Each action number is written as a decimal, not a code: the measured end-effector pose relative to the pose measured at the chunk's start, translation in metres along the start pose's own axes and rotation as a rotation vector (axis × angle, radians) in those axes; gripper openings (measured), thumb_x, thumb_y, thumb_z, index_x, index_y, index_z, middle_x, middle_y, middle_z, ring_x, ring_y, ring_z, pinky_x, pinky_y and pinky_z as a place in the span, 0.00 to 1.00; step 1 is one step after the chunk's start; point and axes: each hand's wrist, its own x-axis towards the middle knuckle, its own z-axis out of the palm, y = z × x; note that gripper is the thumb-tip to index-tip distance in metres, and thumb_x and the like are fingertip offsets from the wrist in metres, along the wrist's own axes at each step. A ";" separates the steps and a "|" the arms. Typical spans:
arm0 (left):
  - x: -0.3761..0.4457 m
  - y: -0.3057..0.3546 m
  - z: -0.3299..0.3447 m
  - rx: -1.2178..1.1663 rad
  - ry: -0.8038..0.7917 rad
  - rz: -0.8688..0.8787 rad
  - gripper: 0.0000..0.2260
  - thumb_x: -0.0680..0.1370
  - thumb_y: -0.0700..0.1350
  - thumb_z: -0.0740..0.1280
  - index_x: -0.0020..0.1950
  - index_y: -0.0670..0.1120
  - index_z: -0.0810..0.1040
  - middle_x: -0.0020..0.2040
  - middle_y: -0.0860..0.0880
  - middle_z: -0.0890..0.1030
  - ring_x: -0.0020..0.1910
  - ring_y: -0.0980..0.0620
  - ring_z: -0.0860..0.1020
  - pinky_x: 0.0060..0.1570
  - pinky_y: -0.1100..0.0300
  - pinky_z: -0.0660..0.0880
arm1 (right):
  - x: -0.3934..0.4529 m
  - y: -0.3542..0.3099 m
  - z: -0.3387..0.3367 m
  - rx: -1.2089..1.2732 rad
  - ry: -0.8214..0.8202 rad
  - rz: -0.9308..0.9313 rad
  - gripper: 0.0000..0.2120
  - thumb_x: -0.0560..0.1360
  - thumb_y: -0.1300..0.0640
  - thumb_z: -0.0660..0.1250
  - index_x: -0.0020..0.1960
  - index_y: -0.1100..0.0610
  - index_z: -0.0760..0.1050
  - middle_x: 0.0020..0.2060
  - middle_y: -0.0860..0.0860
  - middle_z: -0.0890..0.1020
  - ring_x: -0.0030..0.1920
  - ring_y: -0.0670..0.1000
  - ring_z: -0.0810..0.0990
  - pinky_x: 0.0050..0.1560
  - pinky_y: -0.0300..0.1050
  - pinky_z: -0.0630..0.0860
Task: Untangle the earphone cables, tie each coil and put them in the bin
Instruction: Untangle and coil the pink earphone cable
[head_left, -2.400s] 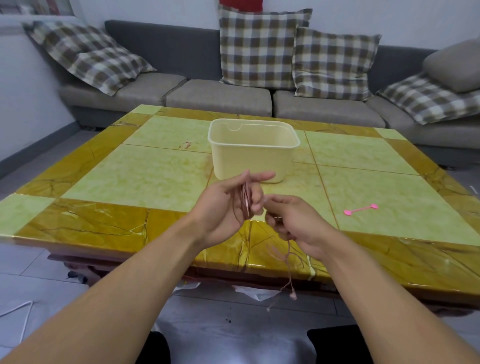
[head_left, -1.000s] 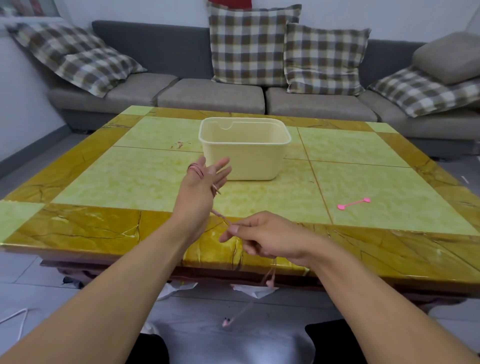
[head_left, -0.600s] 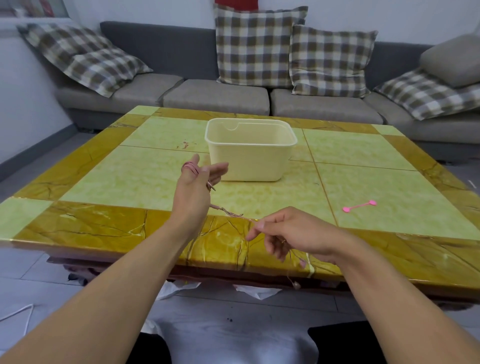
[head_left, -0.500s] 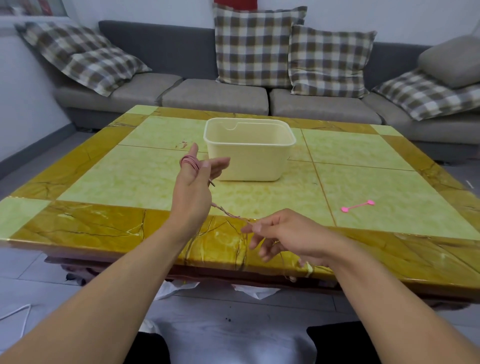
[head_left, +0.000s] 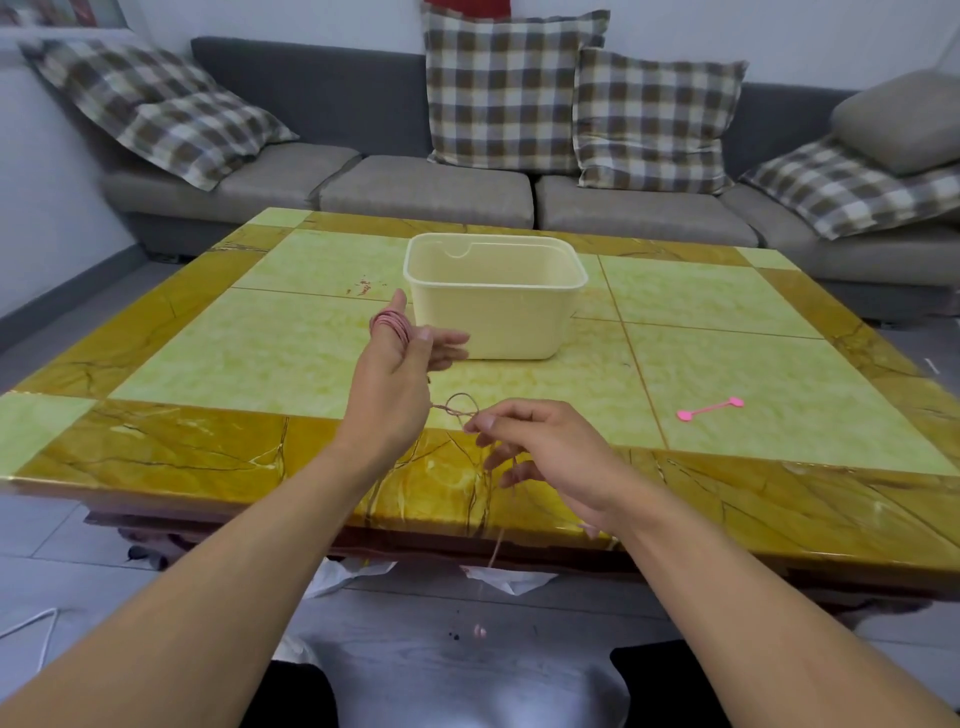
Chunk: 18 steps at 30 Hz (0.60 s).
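We wind the thin, limp earphone cable round our left hand fingers, our right hand pinching it at four o'clock from the coil.

Earphone cable below the table edge thin, perhaps blurred; sofa ends cropped
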 end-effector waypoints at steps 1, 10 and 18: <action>-0.001 -0.002 0.002 0.048 -0.020 -0.031 0.24 0.87 0.41 0.52 0.82 0.45 0.50 0.51 0.48 0.85 0.47 0.56 0.84 0.47 0.66 0.77 | 0.002 0.000 0.002 0.046 0.040 0.014 0.07 0.79 0.57 0.70 0.46 0.54 0.86 0.43 0.50 0.85 0.38 0.50 0.81 0.36 0.43 0.77; -0.003 -0.006 0.000 0.425 0.074 0.005 0.14 0.86 0.45 0.55 0.59 0.42 0.79 0.59 0.62 0.76 0.49 0.57 0.81 0.56 0.59 0.75 | 0.011 -0.006 0.004 0.524 0.327 0.064 0.07 0.81 0.63 0.65 0.50 0.62 0.82 0.43 0.58 0.83 0.36 0.53 0.81 0.36 0.44 0.79; 0.003 -0.013 -0.010 0.520 -0.244 -0.201 0.10 0.84 0.45 0.61 0.53 0.42 0.80 0.40 0.47 0.84 0.31 0.55 0.77 0.43 0.55 0.77 | 0.015 -0.006 0.001 0.460 0.442 0.095 0.06 0.80 0.59 0.64 0.49 0.57 0.80 0.28 0.51 0.80 0.45 0.55 0.83 0.47 0.53 0.75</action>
